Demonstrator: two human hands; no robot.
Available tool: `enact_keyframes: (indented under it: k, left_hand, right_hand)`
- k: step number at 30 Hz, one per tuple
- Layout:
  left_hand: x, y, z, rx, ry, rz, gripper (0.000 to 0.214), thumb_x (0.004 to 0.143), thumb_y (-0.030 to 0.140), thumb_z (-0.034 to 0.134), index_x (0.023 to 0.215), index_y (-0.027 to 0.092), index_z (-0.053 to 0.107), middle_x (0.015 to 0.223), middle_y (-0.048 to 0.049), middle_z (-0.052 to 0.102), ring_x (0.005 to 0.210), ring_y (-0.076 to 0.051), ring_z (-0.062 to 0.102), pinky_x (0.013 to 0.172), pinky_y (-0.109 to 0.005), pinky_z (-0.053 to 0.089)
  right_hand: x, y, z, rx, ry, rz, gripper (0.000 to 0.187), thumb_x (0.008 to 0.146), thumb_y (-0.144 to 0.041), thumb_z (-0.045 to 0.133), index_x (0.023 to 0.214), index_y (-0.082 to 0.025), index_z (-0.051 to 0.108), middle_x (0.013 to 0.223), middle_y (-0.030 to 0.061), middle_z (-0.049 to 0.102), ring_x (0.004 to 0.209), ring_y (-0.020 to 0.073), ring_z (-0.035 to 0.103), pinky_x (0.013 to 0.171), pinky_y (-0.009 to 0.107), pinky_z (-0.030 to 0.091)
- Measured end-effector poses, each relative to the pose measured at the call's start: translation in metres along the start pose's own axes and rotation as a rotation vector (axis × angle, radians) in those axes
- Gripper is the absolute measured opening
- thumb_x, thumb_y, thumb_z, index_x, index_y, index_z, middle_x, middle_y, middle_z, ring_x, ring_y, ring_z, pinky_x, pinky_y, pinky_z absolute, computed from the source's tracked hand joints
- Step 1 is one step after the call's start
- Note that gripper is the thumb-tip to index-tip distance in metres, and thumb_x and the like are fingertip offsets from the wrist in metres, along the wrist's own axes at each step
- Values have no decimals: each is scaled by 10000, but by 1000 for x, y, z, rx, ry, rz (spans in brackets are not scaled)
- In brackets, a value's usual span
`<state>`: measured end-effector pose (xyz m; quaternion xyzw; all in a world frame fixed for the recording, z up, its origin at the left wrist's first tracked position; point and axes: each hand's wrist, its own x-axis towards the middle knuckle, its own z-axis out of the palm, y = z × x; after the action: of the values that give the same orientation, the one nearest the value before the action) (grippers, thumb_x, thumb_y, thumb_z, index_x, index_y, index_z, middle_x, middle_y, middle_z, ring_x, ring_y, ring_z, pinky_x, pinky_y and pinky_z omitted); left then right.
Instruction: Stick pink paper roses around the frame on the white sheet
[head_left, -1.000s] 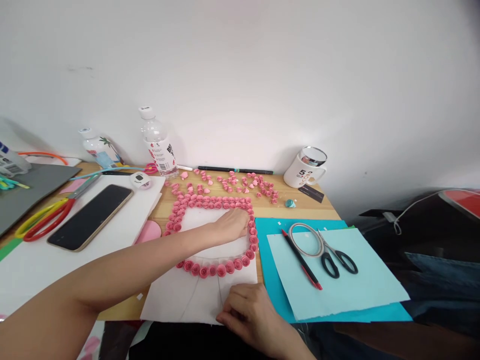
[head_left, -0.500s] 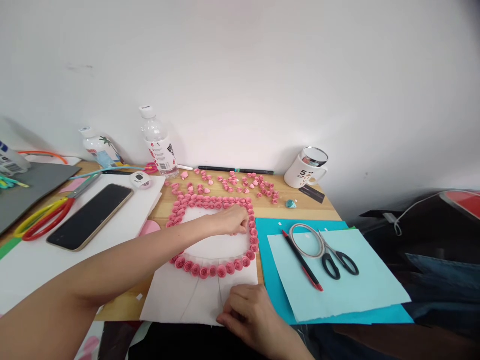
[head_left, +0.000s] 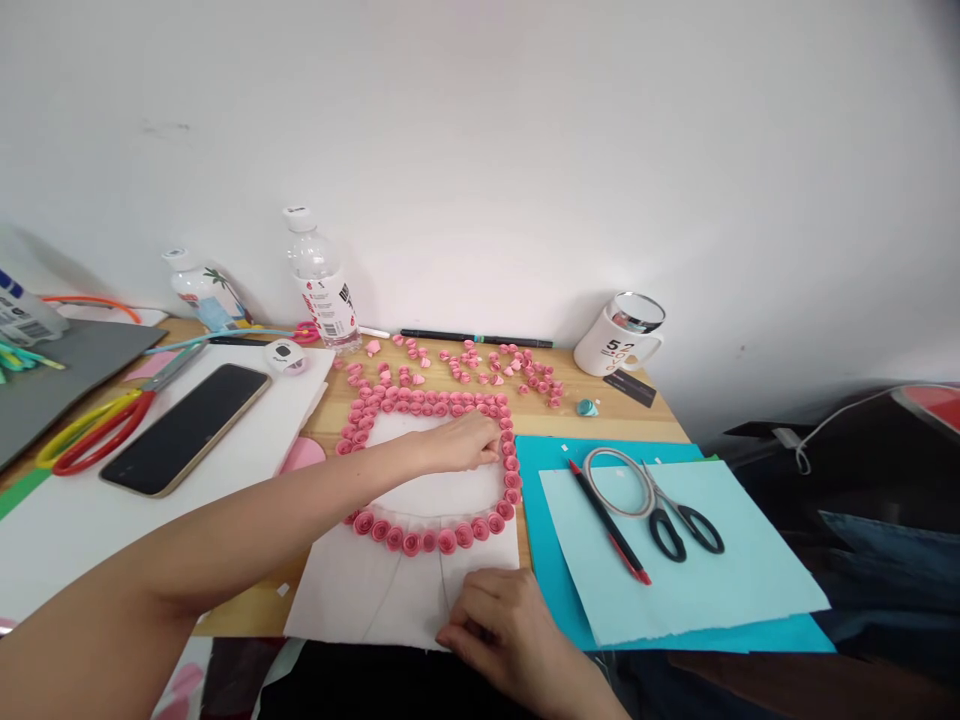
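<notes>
Head view: left hand (head_left: 465, 445) grip now curled on roses (head_left: 429, 541) (holding? cannot tell).

- The wooden table (head_left: 634, 418) shows bare wood at its back and right.
- A white sheet (head_left: 375, 590) lies front and centre, with its near edge at the table's front edge. It carries a ring of pink paper roses (head_left: 431, 405).
- Loose roses (head_left: 487, 365) lie scattered on the wood just behind the ring.
- A teal sheet (head_left: 536, 470) lies just right of the white sheet.
- A white board (head_left: 247, 440) covers the left part, and a grey mat (head_left: 67, 370) lies at the far left.
- Two bottles (head_left: 322, 285), a black pen (head_left: 476, 340) and a mug (head_left: 619, 345) line the back edge.
- A black card (head_left: 630, 388) and a small teal roll (head_left: 587, 407) lie near the mug.
</notes>
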<state>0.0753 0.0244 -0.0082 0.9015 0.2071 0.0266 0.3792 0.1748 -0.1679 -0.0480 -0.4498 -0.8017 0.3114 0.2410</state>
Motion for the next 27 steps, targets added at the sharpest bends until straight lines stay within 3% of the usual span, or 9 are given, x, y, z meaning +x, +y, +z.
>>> enact_keyframes:
  k: [5, 10, 16, 23, 27]
  left_hand:
    - [0, -1, 3, 28, 26, 35, 231, 704, 59, 459, 536, 172, 348, 510, 36, 364, 480, -81, 314, 515, -249, 232]
    - [0, 0, 4, 58, 36, 36, 261, 726, 64, 441, 532, 171, 304, 518, 29, 353, 492, -89, 315, 528, -261, 230]
    - [-1, -1, 5, 100, 63, 32, 253, 747, 63, 425, 559, 172, 295, 566, 20, 391, 523, -97, 325, 541, -265, 236]
    - [-4, -2, 7, 82, 72, 14, 205, 662, 1, 450, 570, 166, 371, 608, 17, 467, 549, -97, 381, 528, -250, 237]
    - [-4, -3, 7, 46, 72, 21, 205, 698, 54, 492, 560, 164, 387, 591, 24, 443, 536, -93, 379, 524, -247, 239]
  right_hand:
    - [-1, 1, -6, 199, 37, 54, 250, 861, -310, 579, 649, -179, 562, 611, -23, 539, 567, 81, 484, 541, 201, 340]
    - [-1, 3, -11, 413, 104, 147, 280, 801, -295, 648, 573, -160, 557, 530, -37, 483, 509, 70, 425, 497, 193, 316]
    - [-1, 4, -10, 458, 110, 174, 269, 774, -262, 675, 559, -152, 556, 522, -40, 469, 504, 64, 412, 502, 193, 308]
    - [0, 3, -11, 438, 101, 166, 271, 782, -274, 666, 566, -151, 558, 529, -39, 465, 508, 64, 411, 505, 194, 304]
    - [0, 1, -11, 434, 93, 168, 251, 783, -266, 665, 580, -152, 574, 536, -36, 478, 514, 65, 416, 507, 192, 307]
